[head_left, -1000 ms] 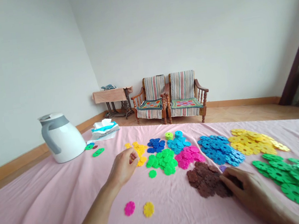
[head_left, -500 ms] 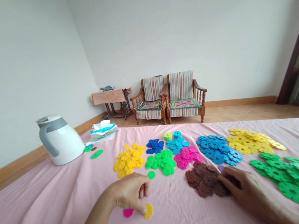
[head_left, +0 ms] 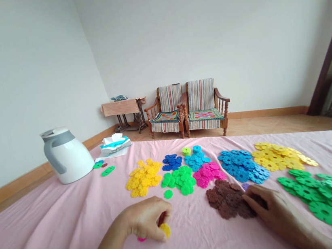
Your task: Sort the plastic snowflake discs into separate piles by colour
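Note:
My left hand (head_left: 151, 220) is closed, its thumb and fingers pinching a yellow snowflake disc (head_left: 165, 230) low over the pink cloth. A magenta disc (head_left: 141, 239) lies half hidden under that hand. My right hand (head_left: 269, 209) rests at the right edge of a pile of brown snowflake discs (head_left: 226, 200). Its fingers are bent and closed on the brown discs at the edge, with the fingertips partly hidden. A purple disc (head_left: 245, 186) sits just beyond it. Beyond my left hand are a lone green disc (head_left: 168, 194) and a bright green pile (head_left: 182, 179).
Yellow (head_left: 144, 178), dark blue (head_left: 172, 162), magenta (head_left: 209, 174) and blue piles (head_left: 241, 165) lie farther back. Large green discs (head_left: 328, 197) spread at the right. A white jug (head_left: 69, 157) and a tissue pack (head_left: 115, 146) stand at the left on the cloth (head_left: 76, 234).
My left fingers have come round the yellow disc, which now tilts up between them. That hand has shifted slightly right and covers more of the magenta disc. My right hand is nearly still.

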Motion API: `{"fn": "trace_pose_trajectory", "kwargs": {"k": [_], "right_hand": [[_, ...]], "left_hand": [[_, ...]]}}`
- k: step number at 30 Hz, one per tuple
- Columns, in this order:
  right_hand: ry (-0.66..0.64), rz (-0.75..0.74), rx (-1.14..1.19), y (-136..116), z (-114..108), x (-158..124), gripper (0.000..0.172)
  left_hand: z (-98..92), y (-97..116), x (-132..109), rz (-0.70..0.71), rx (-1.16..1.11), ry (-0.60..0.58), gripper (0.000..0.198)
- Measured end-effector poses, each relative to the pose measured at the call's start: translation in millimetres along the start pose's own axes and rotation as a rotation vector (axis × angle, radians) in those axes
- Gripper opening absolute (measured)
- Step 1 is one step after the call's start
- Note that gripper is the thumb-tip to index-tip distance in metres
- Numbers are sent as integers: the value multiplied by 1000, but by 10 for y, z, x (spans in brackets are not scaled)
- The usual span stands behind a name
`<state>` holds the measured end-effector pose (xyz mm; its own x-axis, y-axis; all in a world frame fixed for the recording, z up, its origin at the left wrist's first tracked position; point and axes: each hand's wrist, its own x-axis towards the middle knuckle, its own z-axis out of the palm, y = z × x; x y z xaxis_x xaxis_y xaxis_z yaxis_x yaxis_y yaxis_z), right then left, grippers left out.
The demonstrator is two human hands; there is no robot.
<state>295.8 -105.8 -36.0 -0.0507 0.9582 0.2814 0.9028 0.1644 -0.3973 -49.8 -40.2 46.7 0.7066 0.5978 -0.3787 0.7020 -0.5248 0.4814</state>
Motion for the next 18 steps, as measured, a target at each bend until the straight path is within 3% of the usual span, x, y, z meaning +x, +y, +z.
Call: {"fn": "trace_pose_trajectory", "kwargs": {"k": [2, 4, 9, 11, 13, 16, 18], "right_hand": [[0, 6, -1, -4, -6, 2, 28], [-8, 12, -1, -9, -10, 2, 28], [-16, 13, 4, 1, -2, -1, 27], [-22, 15, 7, 0, 0, -3, 28], [-29, 21, 10, -12, -7, -4, 28], [-35, 33, 11, -35, -24, -2, 29], [-35, 36, 11, -41, -30, 0, 29]], "left_hand": [[-9, -40, 6, 7, -8, 30, 17], [-26, -129, 27, -29, 11, 168, 12], [-115, -423, 109, -271, 63, 838, 7], [-139, -498, 119, -328, 62, 976, 15], [-143, -528, 112, -340, 79, 977, 17], [-126, -506, 89, -325, 99, 821, 2], [-113, -471, 82, -338, 103, 733, 6]]}}
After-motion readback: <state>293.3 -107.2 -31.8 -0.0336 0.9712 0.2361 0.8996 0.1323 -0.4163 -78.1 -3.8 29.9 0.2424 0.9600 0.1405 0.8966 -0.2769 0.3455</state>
